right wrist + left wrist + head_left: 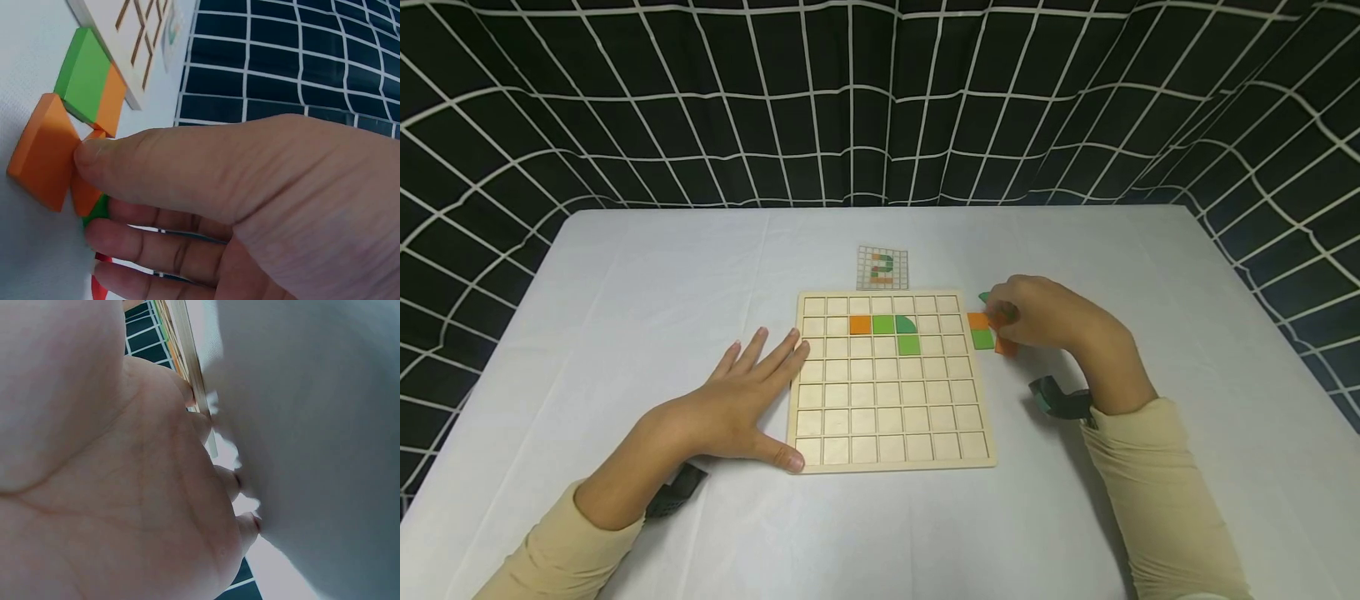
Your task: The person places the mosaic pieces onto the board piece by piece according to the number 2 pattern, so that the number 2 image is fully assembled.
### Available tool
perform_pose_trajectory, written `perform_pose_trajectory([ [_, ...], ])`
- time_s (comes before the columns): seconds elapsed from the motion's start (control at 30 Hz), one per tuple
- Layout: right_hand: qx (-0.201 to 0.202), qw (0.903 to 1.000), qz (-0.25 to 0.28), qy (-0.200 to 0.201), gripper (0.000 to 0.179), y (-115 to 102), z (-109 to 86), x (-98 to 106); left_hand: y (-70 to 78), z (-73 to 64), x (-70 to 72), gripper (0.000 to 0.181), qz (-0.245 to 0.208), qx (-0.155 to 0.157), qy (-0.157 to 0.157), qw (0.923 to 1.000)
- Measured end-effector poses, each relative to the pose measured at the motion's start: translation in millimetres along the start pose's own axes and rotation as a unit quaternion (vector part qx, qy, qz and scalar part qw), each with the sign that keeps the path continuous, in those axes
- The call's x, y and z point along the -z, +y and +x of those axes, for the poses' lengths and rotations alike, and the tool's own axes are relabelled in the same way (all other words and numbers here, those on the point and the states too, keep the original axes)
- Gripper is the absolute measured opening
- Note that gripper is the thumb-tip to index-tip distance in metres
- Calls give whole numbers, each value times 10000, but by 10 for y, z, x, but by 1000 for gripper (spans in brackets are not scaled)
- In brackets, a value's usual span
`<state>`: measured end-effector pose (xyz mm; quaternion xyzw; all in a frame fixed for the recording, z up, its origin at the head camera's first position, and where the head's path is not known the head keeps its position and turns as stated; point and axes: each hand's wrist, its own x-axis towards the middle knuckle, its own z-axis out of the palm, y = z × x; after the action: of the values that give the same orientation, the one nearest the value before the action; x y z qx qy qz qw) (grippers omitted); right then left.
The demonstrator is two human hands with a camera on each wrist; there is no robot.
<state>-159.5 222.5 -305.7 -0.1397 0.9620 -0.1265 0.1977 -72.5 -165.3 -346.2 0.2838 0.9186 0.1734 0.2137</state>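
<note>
A square wooden grid board (891, 446) lies on the table. Its upper rows hold an orange square tile (860, 325), light green squares (883, 325) and a dark green rounded tile (906, 324). My left hand (730, 417) is spread at the board's left side, fingertips and thumb at its edge. Off the right edge, my right hand (1037, 312) bends over loose tiles. There its thumb and fingers pinch an orange tile (84, 194), partly hidden by the thumb. Beside it are another orange tile (44, 150) and a light green square (81, 75).
Behind the board lies a small pattern card (882, 267) showing coloured shapes on a grid. Green and red pieces (99, 284) show past my right fingers. A white cloth covers the table (700, 258), with a dark gridded curtain (880, 100) around its back and sides.
</note>
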Motion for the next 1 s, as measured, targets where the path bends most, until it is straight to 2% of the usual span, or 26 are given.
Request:
perform_pose_trajectory([
  [0.47, -128, 9997, -160, 112, 20, 92, 39, -31, 5, 4, -1, 136, -2, 32, -25, 10000],
  [0.8, -211, 9995, -182, 177, 31, 137, 38, -11, 6, 2, 1, 137, -3, 33, -19, 10000],
  [0.9, -194, 9990, -126, 380, 33, 158, 42, -1, 10, 1, 7, 137, -9, 38, -9, 10000],
  [1.0, 20, 9974, -20, 723, 35, 183, 53, -11, 13, -1, 11, 137, -8, 46, -10, 10000],
])
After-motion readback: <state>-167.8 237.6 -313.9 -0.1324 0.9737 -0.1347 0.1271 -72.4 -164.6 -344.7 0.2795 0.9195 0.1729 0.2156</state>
